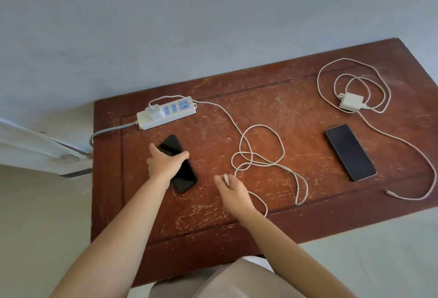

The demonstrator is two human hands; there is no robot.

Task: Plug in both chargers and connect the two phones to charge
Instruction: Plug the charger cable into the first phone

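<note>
A white power strip (180, 114) lies at the table's far left with one white charger (154, 112) plugged into it. Its braided cable (263, 155) loops across the middle of the table. My right hand (231, 188) pinches that cable's plug end. My left hand (166, 162) grips a black phone (183, 176) lying on the table. A second black phone (350, 152) lies at the right. Behind it a second white charger (350, 103) lies unplugged, its cable (417, 155) trailing to a loose end near the front right.
The brown wooden table (296, 217) is scratched and stands against a pale wall. The strip's grey cord (106, 131) drops off the left edge. A white door frame (35, 146) is on the left. My lap shows at the bottom.
</note>
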